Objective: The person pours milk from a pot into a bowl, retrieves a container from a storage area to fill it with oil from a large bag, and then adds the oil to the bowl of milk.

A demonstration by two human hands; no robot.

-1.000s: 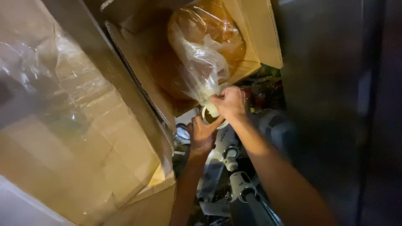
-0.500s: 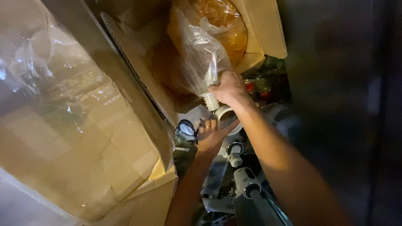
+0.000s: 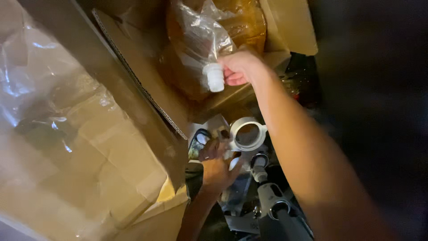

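A large cardboard box (image 3: 80, 147), its top covered with clear plastic film (image 3: 40, 85), filled the left half of the view; its corrugated flap (image 3: 138, 85) ran diagonally toward the centre. A second, open cardboard box (image 3: 285, 27) lay at the top, with a crumpled clear bag (image 3: 200, 40) of amber liquid in it. The right side of the room was dark, and no floor or wall detail could be made out there. The right hand (image 3: 240, 67) was closed around the neck of the bag, just beside its white screw cap (image 3: 215, 78), which pointed downward. Below, the left hand (image 3: 218, 169) gripped the side of a white ring-shaped funnel (image 3: 247, 134), well apart from the cap. Grey machine fittings (image 3: 272, 201) sat beneath the hands, dimly lit.
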